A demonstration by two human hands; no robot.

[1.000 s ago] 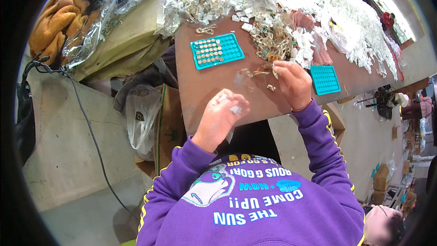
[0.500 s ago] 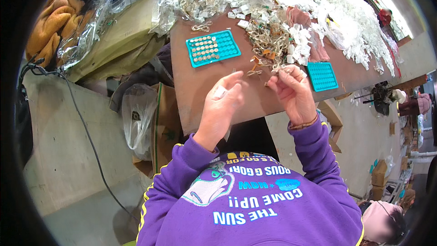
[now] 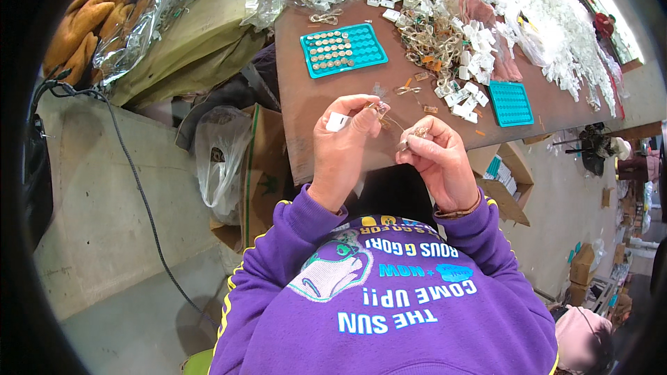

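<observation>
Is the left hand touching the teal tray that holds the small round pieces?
Apart. In the head view the left hand is raised near the right hand, and bare brown table shows between it and the teal tray.

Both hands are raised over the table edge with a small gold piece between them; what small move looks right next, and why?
Probably bring the fingertips closer and finish joining the small gold piece. The left hand pinches one end and the right hand the other, above the brown table. The teal tray is only partly filled, so setting the piece there would likely follow.
</observation>
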